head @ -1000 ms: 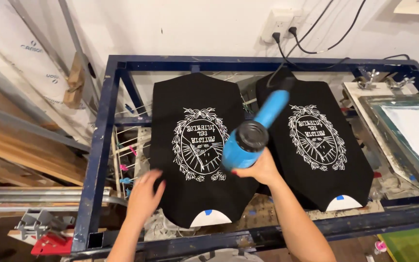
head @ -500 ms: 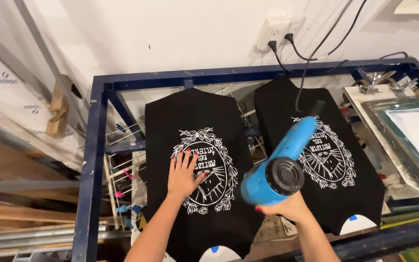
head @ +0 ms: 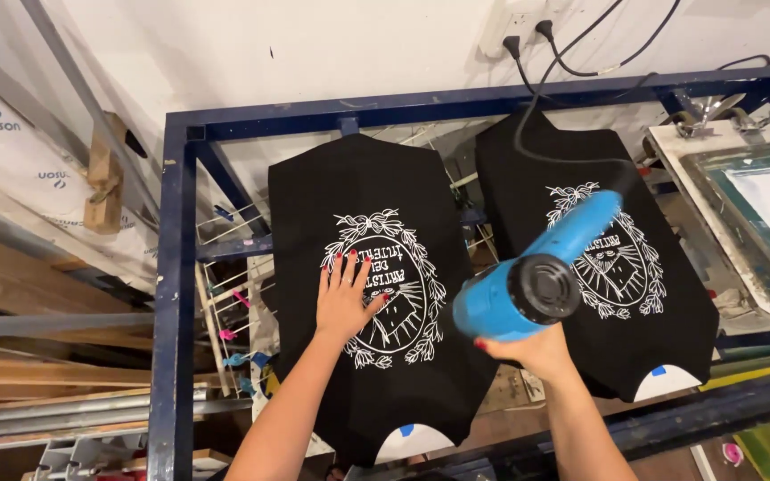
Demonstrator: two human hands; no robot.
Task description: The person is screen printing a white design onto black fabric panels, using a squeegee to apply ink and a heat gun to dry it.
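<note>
At the left edge of the frame lie wooden boards point(head: 37, 294), beside a dark blue metal frame point(head: 176, 267). Just left of centre, the left hand point(head: 346, 303) rests flat with fingers spread on the white print of a black shirt point(head: 363, 205). Right of centre, the right hand point(head: 536, 349) is clamped around a blue heat gun point(head: 541, 272), which hangs over a second black shirt point(head: 661, 330). A printing screen point(head: 759, 214) sits at the right edge.

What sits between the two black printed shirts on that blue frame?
In the head view, a narrow gap separates the left black shirt from the right black shirt; thin pale rods and a bit of blue frame show through it.
</note>
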